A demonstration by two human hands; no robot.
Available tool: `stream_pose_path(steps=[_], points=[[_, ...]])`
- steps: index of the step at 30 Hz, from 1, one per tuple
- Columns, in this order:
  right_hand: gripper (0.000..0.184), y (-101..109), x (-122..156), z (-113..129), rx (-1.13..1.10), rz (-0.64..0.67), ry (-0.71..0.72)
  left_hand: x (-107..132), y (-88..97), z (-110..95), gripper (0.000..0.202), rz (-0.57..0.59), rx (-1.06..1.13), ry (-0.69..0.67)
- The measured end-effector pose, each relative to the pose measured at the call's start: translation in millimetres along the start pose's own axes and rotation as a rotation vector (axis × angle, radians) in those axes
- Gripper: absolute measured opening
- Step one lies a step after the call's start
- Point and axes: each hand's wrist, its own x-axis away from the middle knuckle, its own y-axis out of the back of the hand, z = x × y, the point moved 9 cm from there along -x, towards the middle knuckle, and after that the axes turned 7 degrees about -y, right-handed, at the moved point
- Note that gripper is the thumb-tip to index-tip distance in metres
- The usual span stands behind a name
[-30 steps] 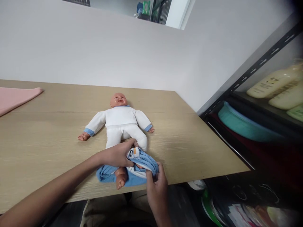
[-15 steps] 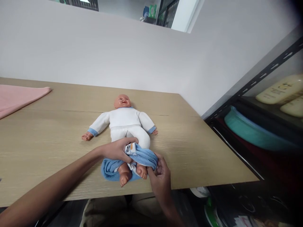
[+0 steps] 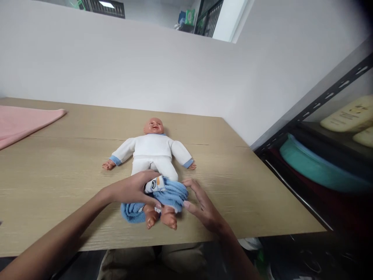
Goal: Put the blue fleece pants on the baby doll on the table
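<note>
A baby doll [image 3: 153, 146] lies on its back on the table, head toward the wall, in a white top with blue cuffs. Blue trousers [image 3: 173, 194] are bunched around its lower legs, and both bare feet stick out toward me. My left hand [image 3: 135, 188] is closed on the bunched cloth beside a white printed patch, thumb below and fingers partly hidden behind. At the right side of the bunch is my right hand [image 3: 202, 206], thumb and fingers spread apart, fingertips at the cloth's edge. More blue cloth [image 3: 132, 213] lies under the doll's feet on the left.
A pink cloth [image 3: 26, 122] lies on the wooden table [image 3: 247, 186] at the far left. To the right stands a shelf with a teal basin [image 3: 317, 167] and pale yellow bottles [image 3: 346, 114]. A white wall [image 3: 131, 66] rises behind the table.
The bunched trousers and the doll's legs have shifted slightly left, with the right-hand foot now further out. My right hand has loosened from the cloth and its fingers have spread.
</note>
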Motion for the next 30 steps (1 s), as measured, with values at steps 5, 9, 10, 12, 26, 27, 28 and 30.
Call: stream_pose_path(steps=[5,9,10,12,26,27,28,30], points=[[0.02,-13,-29,27,0.067,0.144,0.02,57,9.5,3,0.052,-0.276,-0.153,0.127],[0.028,-13,-58,19,0.062,0.207,-0.009,94,4.3,27,0.046,-0.467,-0.094,0.248],[0.031,-10,-65,15,0.044,0.18,0.001,99,-0.1,33,0.044,-0.468,-0.047,0.264],[0.035,-7,-76,2,-0.002,0.134,0.007,102,-9.4,39,0.039,-0.435,0.017,0.255],[0.041,-16,-103,-45,-0.075,-0.124,0.054,71,1.9,71,0.036,-0.689,0.218,0.073],[0.042,-18,-107,-45,-0.064,-0.138,0.061,67,4.1,79,0.039,-0.695,0.247,0.095],[0.042,-20,-110,-44,-0.053,-0.148,0.068,64,6.7,86,0.042,-0.707,0.273,0.113],[0.04,-24,-115,-40,-0.032,-0.163,0.083,60,11.3,98,0.046,-0.727,0.315,0.12]])
